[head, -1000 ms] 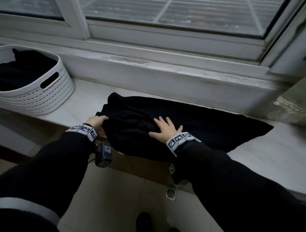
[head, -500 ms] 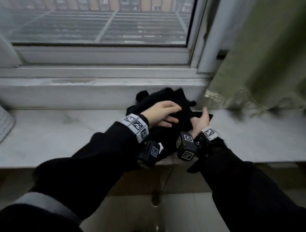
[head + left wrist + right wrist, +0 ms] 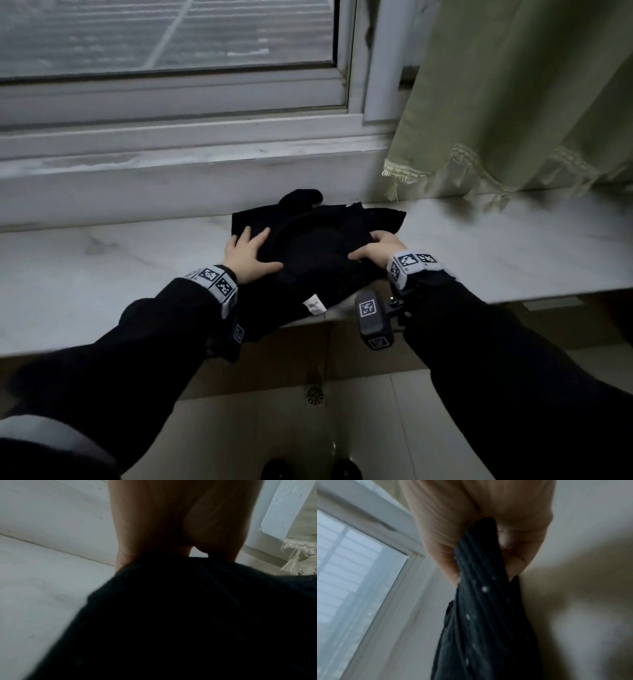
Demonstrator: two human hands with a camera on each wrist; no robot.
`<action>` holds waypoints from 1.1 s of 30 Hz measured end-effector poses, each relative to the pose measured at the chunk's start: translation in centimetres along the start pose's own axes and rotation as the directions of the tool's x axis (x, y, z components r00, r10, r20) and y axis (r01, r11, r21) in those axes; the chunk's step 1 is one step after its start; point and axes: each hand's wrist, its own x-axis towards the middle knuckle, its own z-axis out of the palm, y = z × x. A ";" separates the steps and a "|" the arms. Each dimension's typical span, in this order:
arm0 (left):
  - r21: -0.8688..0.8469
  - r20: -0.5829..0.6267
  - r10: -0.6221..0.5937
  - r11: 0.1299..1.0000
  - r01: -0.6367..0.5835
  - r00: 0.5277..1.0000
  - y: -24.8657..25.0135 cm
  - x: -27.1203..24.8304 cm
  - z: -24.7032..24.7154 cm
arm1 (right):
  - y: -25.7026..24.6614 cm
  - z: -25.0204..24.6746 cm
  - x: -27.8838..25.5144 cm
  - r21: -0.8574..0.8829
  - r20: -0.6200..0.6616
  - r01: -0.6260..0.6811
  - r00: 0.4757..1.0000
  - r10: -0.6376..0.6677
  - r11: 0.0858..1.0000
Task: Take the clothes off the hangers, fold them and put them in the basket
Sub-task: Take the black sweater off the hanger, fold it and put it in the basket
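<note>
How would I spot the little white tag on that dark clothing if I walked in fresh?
Start at the pale marble sill under the window. A black garment lies folded there under both hands. On its near edge, overhanging the sill, sits the small white label, the only white patch on the black cloth.

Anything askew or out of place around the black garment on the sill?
Mostly tidy. The black garment overhangs the sill front edge, white tag showing, and one end sticks up at the back. Left hand presses it; right hand holds its right edge.
</note>
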 end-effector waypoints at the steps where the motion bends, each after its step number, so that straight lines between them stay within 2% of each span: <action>1: -0.003 0.023 -0.003 1.000 0.003 1.000 0.2 -0.2 0.2 | 0.2 -0.4 0.1 -0.048 0.059 -0.011 0.998 0.014 0.999; 3: -0.003 0.065 -0.012 1.000 0.013 0.998 0.2 -0.5 0.6 | 0.7 -1.3 -0.6 -0.276 0.169 -0.098 0.974 0.149 0.956; 4: -0.013 0.081 -0.009 1.000 0.010 0.997 0.2 -0.8 0.7 | 1.0 -1.5 -1.0 -0.389 0.175 -0.136 0.960 0.218 0.911; 5: -0.049 0.077 -0.018 0.999 0.022 0.997 0.1 -0.9 0.7 | 1.1 -1.4 -1.3 -0.449 0.115 -0.158 0.966 0.232 0.879; 6: -0.105 0.043 -0.055 0.993 0.059 0.998 0.1 -1.0 0.6 | 1.0 -1.2 -1.3 -0.449 0.029 -0.152 0.982 0.184 0.881; 7: -0.183 -0.017 -0.122 0.976 0.117 0.992 -0.1 -0.8 0.5 | 0.7 -0.9 -1.3 -0.378 -0.094 -0.131 0.990 0.102 0.916; 8: -0.280 -0.074 -0.219 0.941 0.191 0.973 -0.5 -0.6 0.3 | 0.3 -0.5 -1.3 -0.289 -0.249 -0.087 0.969 0.013 0.953; 9: -0.377 -0.092 -0.317 0.889 0.261 0.944 -1.1 -0.1 0.1 | -0.3 -0.2 -1.2 -0.270 -0.364 -0.002 0.926 -0.100 0.963; 10: -0.452 -0.067 -0.375 0.838 0.307 0.925 -1.6 0.2 -0.2 | -1.0 0.3 -1.2 -0.316 -0.395 0.097 0.891 -0.224 0.944; 11: -0.502 -0.003 -0.391 0.797 0.337 0.920 -2.2 0.5 -0.3 | -1.8 0.9 -1.2 -0.389 -0.354 0.185 0.875 -0.331 0.903; 13: -0.553 0.116 -0.357 0.752 0.358 0.927 -2.6 0.3 -0.5 | -3.2 2.4 -1.5 -0.527 -0.194 0.322 0.855 -0.481 0.786; 15: -0.614 0.193 -0.302 0.705 0.355 0.934 -2.4 -0.1 -0.5 | -4.2 4.4 -1.5 -0.567 -0.013 0.398 0.871 -0.491 0.721; 16: -0.665 0.199 -0.253 0.675 0.321 0.947 -2.1 -0.4 -0.7 | -4.4 5.2 -1.4 -0.557 0.051 0.406 0.887 -0.458 0.725; 18: -0.702 0.092 -0.130 0.694 0.157 0.987 -1.8 -0.7 -1.4 | -5.0 6.1 -1.3 -0.532 0.067 0.403 0.897 -0.438 0.744; 20: -0.662 -0.041 0.030 0.748 -0.050 0.999 -1.4 -1.5 -3.7 | -6.6 5.9 -1.7 -0.550 0.036 0.446 0.858 -0.513 0.707; 23: -0.532 -0.158 0.229 0.800 -0.278 0.961 -0.2 -3.2 -9.3 | -11.0 5.2 -3.4 -0.522 0.091 0.577 0.770 -0.632 0.628; 25: -0.470 -0.196 0.324 0.797 -0.379 0.926 0.4 -4.5 -13.4 | -14.7 4.8 -4.7 -0.424 0.094 0.649 0.726 -0.682 0.632; 27: -0.420 -0.224 0.356 0.805 -0.419 0.907 0.6 -6.3 -17.4 | -18.1 4.1 -6.3 -0.234 0.115 0.710 0.699 -0.706 0.664; 29: -0.355 -0.258 0.362 0.826 -0.437 0.895 0.9 -8.3 -20.9 | -20.4 3.3 -7.3 -0.036 0.224 0.729 0.672 -0.706 0.683; 31: -0.304 -0.285 0.356 0.847 -0.436 0.890 0.8 -10.4 -23.8 | -22.0 3.0 -8.5 0.041 0.384 0.728 0.621 -0.684 0.684; 33: -0.268 -0.286 0.306 0.884 -0.382 0.908 -0.8 -11.7 -25.9 | -23.3 3.7 -10.1 0.120 0.426 0.748 0.555 -0.715 0.653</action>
